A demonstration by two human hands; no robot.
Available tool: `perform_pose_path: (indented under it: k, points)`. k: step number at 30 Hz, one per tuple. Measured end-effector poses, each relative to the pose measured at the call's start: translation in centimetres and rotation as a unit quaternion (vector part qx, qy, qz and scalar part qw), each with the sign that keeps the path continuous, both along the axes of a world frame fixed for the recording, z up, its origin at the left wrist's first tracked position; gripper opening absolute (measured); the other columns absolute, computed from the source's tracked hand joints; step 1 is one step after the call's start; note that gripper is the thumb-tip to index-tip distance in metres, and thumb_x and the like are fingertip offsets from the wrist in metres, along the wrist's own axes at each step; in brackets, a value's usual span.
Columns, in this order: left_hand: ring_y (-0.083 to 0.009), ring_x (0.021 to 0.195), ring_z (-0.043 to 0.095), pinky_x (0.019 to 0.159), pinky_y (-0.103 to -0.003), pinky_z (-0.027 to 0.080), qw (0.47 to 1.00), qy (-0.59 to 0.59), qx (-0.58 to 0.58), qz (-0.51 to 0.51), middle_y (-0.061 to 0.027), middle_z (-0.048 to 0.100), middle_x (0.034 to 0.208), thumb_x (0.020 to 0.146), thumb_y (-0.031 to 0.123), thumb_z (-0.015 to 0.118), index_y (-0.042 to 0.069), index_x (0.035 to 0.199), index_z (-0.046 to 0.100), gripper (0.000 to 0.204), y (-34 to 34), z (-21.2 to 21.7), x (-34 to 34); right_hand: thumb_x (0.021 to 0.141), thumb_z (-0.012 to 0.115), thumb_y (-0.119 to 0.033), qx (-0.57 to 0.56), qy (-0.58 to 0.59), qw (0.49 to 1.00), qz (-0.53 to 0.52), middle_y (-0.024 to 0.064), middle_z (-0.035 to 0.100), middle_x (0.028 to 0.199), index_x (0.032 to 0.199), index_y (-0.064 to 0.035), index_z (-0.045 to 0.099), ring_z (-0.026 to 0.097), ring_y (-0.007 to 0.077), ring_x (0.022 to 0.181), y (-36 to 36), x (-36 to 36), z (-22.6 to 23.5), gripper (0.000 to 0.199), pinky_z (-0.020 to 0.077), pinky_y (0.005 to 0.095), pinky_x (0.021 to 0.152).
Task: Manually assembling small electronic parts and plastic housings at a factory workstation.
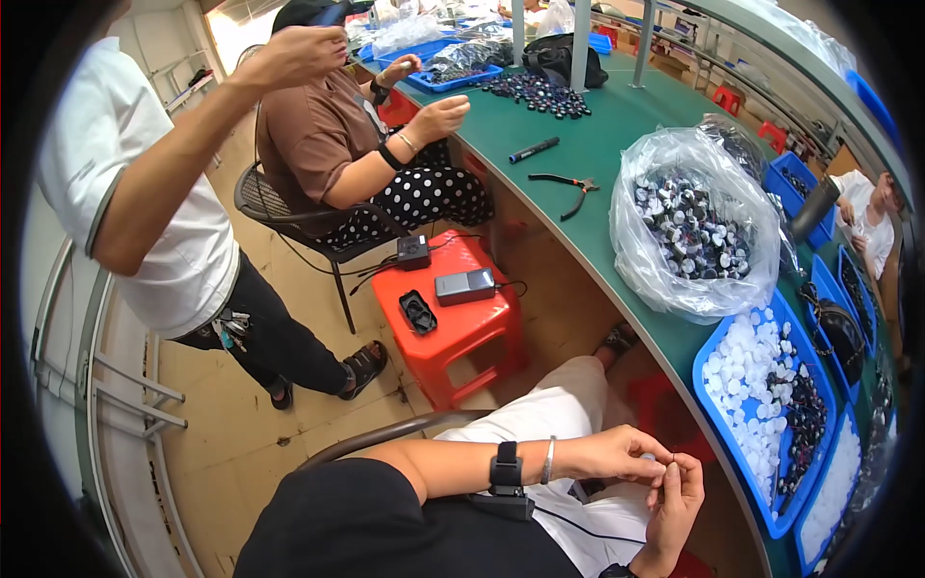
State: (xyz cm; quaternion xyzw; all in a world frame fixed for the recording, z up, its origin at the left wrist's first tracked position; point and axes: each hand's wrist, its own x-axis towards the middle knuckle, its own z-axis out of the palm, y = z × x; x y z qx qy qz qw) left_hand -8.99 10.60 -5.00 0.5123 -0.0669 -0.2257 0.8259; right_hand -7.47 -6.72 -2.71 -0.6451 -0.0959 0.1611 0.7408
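Small pale part (pixel 651 459) was pinched between left hand (pixel 617 453) and right hand (pixel 674 501), near the blue tray (pixel 718 409).

Bright, even daylight, soft shadows; sharp centre, fisheye bending and dark vignette at edges.

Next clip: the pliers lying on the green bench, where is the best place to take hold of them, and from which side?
Probably the pliers are best gripped by the two spread handles, from above: they lie flat on the green bench, handles splayed apart, with bare surface around them, the marker well apart.
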Motion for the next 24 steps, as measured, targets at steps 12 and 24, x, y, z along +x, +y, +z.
perform_pose_path:
  k: [12, 24]
  points:
    - [-0.0092, 0.077, 0.061, 0.073, -0.023, 0.047, 0.996, 0.009, -0.064, 0.057, -0.0046, 0.065, 0.081, 0.091, 0.017, 0.063, -0.001, 0.100, 0.063, 0.020, -2.1, -1.7, 0.6, 0.098, 0.048, -0.015, 0.049, 0.107, 0.993, 0.019, 0.0006, 0.049, 0.077, 0.119, -0.0020, 0.046, 0.040, 0.0038, 0.057, -0.5, 0.1, -0.1, 0.025, 0.0291, 0.0167, 0.047]
    - [-0.0094, 0.085, 0.059, 0.079, -0.025, 0.048, 0.995, -0.009, 0.023, 0.096, -0.0010, 0.065, 0.086, 0.091, 0.017, 0.065, 0.000, 0.096, 0.067, 0.018, -2.4, -4.7, 1.2, 0.096, 0.054, -0.014, -0.033, 0.101, 0.994, 0.033, 0.0051, 0.056, 0.077, 0.093, -0.0024, 0.052, 0.052, 0.0101, 0.058, -2.5, 0.1, -3.0, 0.012, 0.0467, 0.0230, 0.053]
